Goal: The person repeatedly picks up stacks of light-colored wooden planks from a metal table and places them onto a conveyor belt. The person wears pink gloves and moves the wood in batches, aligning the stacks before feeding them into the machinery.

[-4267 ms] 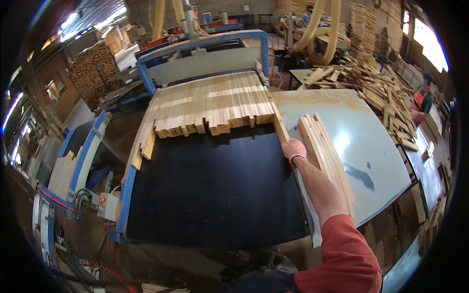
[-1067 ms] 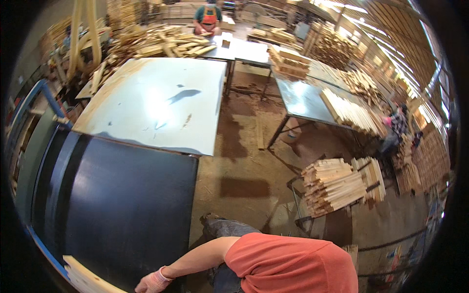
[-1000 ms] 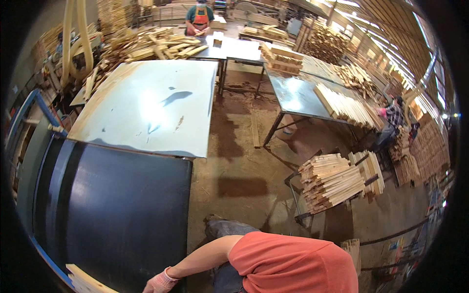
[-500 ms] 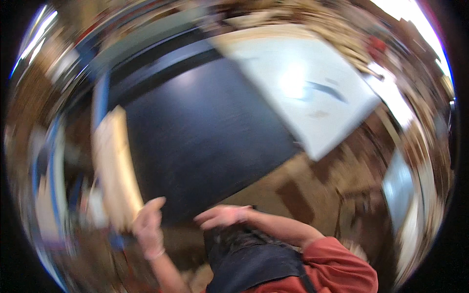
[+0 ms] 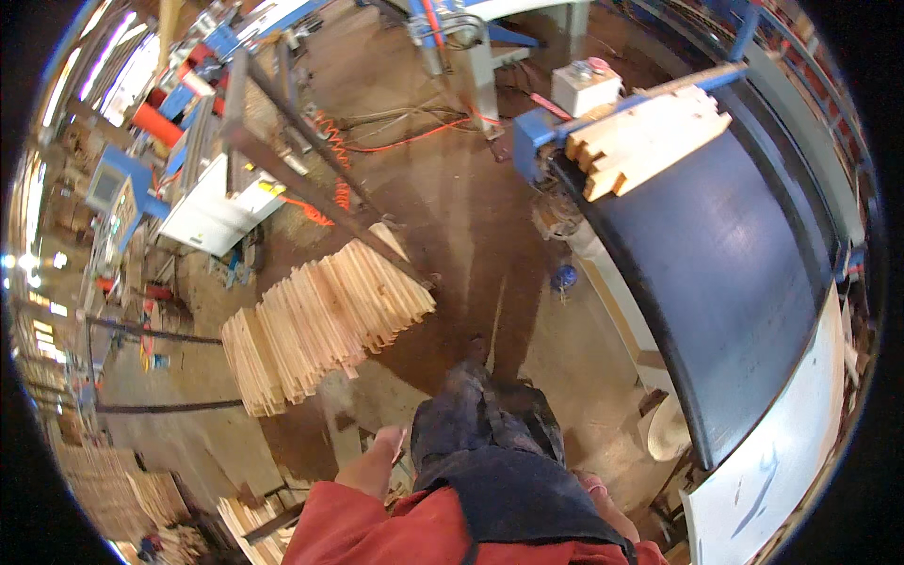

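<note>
My left hand (image 5: 392,443) hangs low beside my left thigh, its fingers mostly hidden behind the wrist and sleeve. On the other side, my right hand (image 5: 593,486) is down next to my hip, and its fingers cannot be made out. I see nothing held in either one. A batch of pale wooden strips (image 5: 650,139) lies side by side on the dark conveyor belt (image 5: 730,282) at the right, apart from both hands. Ahead to the left, a long row of similar wooden strips (image 5: 325,320) rests on a metal rack (image 5: 311,193).
A white-topped table (image 5: 772,490) adjoins the belt at the lower right. Blue-and-white machinery (image 5: 476,71) stands ahead, with orange hoses (image 5: 405,143) on the floor. A white cabinet (image 5: 202,212) and control panel (image 5: 113,193) are at left. More stacked wood (image 5: 118,485) sits lower left.
My view has swung left, so the belt now appears at the right. My left hand has come away from the wooden strips; both hands have dropped to my sides.
</note>
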`<state>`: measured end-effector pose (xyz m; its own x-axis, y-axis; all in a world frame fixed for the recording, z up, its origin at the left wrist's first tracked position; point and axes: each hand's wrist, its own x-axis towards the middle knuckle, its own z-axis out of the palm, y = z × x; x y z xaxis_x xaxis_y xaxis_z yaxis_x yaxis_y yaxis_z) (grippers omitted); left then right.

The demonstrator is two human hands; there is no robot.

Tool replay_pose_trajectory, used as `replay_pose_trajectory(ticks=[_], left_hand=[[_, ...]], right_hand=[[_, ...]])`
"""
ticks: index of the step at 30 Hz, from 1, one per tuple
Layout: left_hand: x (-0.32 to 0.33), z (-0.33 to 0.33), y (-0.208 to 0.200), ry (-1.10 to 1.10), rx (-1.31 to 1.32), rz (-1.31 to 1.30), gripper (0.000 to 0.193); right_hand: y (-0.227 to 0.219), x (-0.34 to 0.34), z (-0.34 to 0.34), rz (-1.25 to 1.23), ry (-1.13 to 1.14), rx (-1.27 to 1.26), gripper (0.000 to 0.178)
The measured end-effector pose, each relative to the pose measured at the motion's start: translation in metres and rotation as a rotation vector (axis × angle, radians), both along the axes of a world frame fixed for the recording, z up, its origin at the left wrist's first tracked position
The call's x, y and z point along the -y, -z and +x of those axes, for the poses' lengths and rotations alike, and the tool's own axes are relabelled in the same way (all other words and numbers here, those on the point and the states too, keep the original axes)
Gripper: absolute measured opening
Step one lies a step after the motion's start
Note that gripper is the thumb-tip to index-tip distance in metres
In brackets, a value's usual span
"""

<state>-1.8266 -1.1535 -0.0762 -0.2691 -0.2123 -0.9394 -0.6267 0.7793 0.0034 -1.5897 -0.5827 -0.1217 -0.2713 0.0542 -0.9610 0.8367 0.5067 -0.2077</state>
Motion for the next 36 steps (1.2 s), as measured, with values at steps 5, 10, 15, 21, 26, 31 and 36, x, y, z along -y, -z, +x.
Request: replay_pose_trajectory(ticks=[5,10,15,21,26,31,36], left_hand=[[-0.019,0.085,-0.028,-0.915,0.098,-0.032,0.045],[0.063,0.099,0.002,-0.014,-0.401,0.052,0.031],[0.139,0.081,0.003,-0.699,-0.531,-0.013,0.03],[0.255,0.078,0.039,-0.685,-0.389,-0.016,0.037],[0.38,0.076,0.117,0.14,-0.55,-0.071,0.031],[0.451,0.049,0.159,-0.686,-0.558,0.046,0.03],[0.509,-0.009,0.148,-1.168,-0.497,0.055,0.037]], right_hand=[[0.063,-0.09,-0.099,0.315,-0.583,-0.603,0.02],[0.008,-0.014,-0.29,-0.297,1.024,-0.27,0.013],[-0.034,0.104,-0.395,-0.421,0.744,-0.314,0.02],[-0.012,0.232,-0.397,-0.361,0.01,-0.379,0.017],[-0.081,0.388,-0.393,-0.128,-0.141,-0.273,0.007],[-0.116,0.519,-0.448,-0.201,-0.712,-0.59,0.019],[-0.088,0.684,-0.506,-0.078,-0.513,-0.227,0.058]])
